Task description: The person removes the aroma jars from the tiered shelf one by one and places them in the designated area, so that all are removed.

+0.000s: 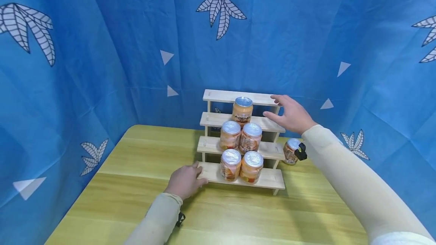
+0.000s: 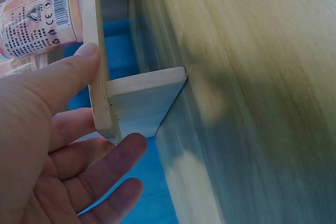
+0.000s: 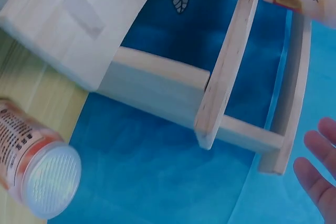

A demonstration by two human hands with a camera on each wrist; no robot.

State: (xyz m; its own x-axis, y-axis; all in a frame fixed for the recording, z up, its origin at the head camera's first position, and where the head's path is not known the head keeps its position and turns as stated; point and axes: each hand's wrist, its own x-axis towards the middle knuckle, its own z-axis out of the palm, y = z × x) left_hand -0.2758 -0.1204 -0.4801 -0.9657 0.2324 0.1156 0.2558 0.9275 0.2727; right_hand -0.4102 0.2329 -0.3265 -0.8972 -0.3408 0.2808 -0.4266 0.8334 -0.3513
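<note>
Where your left hand [image 1: 185, 180] is: pinching the bottom shelf [image 1: 212, 172] at one end.
Right hand [image 1: 291, 115]: spread, empty, right of upright top jar [image 1: 242, 112].

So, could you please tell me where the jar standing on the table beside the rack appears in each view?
Head: the jar is right of centre, below the right hand.
Left wrist: it is not in this picture; the jars at top left are others.
Right wrist: it is at lower left, cut off by the left edge.
Shared landmark: the wooden rack, partly visible in both wrist views.
</note>
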